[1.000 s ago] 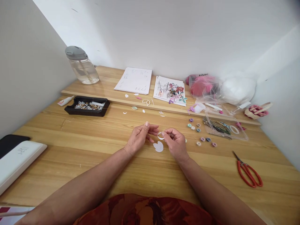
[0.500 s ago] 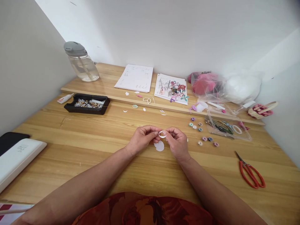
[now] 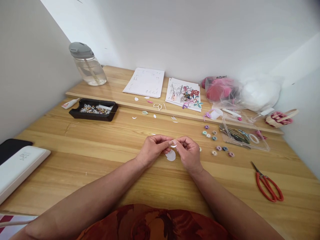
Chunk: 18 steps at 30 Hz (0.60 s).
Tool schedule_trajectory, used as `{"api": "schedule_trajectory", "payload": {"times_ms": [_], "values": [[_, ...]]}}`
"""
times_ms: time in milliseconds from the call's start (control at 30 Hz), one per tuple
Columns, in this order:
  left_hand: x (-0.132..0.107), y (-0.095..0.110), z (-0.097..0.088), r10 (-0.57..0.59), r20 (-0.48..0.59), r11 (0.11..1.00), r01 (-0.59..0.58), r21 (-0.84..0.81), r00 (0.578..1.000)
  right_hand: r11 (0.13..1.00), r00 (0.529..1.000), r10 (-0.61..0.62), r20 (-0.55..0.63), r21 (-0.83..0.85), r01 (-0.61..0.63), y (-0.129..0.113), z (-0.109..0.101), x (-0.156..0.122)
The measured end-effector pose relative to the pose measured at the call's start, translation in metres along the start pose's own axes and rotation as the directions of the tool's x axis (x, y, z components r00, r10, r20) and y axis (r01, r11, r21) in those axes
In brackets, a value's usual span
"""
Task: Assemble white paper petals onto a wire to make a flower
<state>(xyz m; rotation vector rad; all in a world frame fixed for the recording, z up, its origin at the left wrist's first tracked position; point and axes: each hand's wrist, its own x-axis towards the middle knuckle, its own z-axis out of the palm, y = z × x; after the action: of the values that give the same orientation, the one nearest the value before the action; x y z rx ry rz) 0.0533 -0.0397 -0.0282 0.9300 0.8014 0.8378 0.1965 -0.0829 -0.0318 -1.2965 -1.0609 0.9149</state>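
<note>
My left hand (image 3: pixel 154 148) and my right hand (image 3: pixel 189 152) meet over the middle of the wooden table (image 3: pixel 105 156). Between their fingertips they pinch a small white paper strip loop (image 3: pixel 173 144). Just below the fingers a white paper petal shape (image 3: pixel 171 155) lies flat on the table. Several small coiled paper rolls (image 3: pixel 217 143) in pink, blue and green lie to the right of my right hand.
Red scissors (image 3: pixel 267 185) lie at the right. A clear plastic box (image 3: pixel 243 136), a black tray of beads (image 3: pixel 93 109), a glue tube (image 3: pixel 70 104), a water bottle (image 3: pixel 88 65), paper sheets (image 3: pixel 145 82), a quilled card (image 3: pixel 184 94) and a white case (image 3: pixel 21 168) surround the work spot.
My left hand has closed in from open fingers and now pinches the paper loop together with my right hand. The loop looks flatter than before.
</note>
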Motion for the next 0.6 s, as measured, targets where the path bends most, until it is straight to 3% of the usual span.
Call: {"api": "schedule_trajectory", "payload": {"times_ms": [367,600], "values": [[-0.0014,0.0049,0.0036,0.014,-0.082,0.999,-0.011,0.038,0.997,1.000,1.000,0.022,0.021,0.018,-0.022,0.0016,0.0015,-0.0012],[-0.0021,0.0055,0.0051,0.005,-0.078,1.000,-0.004,0.013,0.997,0.998,0.998,0.028,0.057,0.059,-0.031,0.0038,0.0020,-0.0003]]}}
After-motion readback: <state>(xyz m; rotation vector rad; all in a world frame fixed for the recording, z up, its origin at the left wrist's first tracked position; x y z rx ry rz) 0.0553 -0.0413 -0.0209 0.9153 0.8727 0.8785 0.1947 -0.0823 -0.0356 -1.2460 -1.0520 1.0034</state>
